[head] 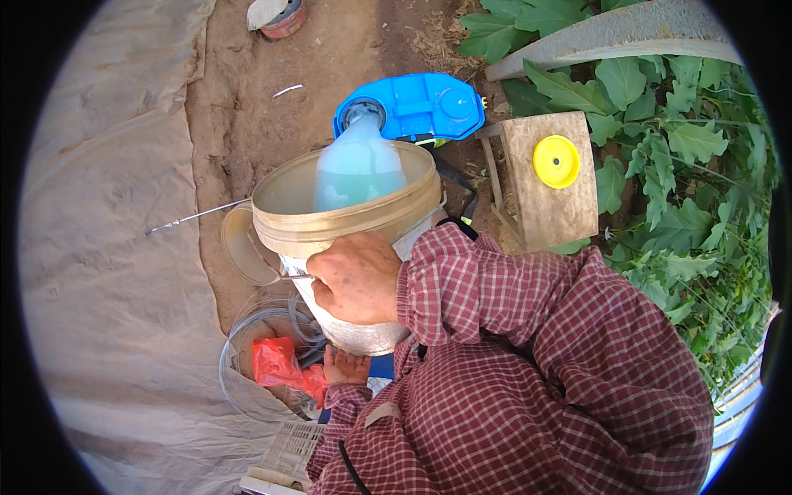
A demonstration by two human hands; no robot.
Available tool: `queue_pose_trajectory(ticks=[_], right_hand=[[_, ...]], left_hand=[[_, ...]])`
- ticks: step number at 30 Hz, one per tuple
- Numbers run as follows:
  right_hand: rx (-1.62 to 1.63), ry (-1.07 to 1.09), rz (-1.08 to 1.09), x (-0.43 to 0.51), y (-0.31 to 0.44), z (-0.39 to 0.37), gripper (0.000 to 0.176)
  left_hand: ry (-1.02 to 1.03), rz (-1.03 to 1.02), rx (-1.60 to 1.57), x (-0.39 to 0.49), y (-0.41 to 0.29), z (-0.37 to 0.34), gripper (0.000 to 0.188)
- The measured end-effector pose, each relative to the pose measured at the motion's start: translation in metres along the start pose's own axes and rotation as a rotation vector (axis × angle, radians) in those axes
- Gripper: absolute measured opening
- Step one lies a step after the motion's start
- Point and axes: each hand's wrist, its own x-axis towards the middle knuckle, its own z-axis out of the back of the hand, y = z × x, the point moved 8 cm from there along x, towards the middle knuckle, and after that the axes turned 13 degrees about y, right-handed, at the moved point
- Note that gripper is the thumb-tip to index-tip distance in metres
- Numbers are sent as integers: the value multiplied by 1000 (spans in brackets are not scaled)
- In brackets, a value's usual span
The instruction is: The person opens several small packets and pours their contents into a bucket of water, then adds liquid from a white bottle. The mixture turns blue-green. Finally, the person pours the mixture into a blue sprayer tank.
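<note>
A white plastic bucket (pixel 371 331) with a beige rim is tilted away from me. My right hand (pixel 359 278) grips its wire handle (pixel 297 276) against the side. Under the bucket's lower edge, my left hand (pixel 346 366) supports the base, palm up. Pale bluish liquid (pixel 359 176) runs over the far rim into the round filler opening (pixel 364 114) of a blue knapsack sprayer tank (pixel 411 105). A beige plastic cup-like vessel (pixel 244 247) is beside the bucket, left of my right hand; what holds it there is unclear.
A yellow round lid (pixel 556 162) lies on a wooden stool (pixel 550 216) at right. Leafy plants (pixel 674 185) and a concrete beam (pixel 612 37) stand beyond. Coiled clear tubing (pixel 232 359), a red plastic bag (pixel 275 362) and a plastic crate (pixel 291 445) lie lower left. A metal rod (pixel 195 216) crosses the sheet's edge (pixel 195 142).
</note>
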Motion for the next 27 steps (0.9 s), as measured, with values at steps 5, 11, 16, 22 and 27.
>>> queue_pose_trajectory(ticks=[5, 11, 16, 22, 27], right_hand=[[6, 33, -9, -5, 2, -9, 20], [19, -40, 36, -6, 3, -4, 19], [14, -79, 62, -6, 7, -7, 20], [25, -87, 63, -9, 7, -15, 19], [25, -94, 66, -10, 9, -17, 19]], left_hand=[[-2, -3, 0, 0, 2, 7, 73], [-3, 5, 8, -3, 0, 4, 76], [9, 8, 19, -6, -4, 5, 78], [-24, -3, 13, -8, -4, 12, 77], [-34, -7, 21, -12, -6, 13, 75]])
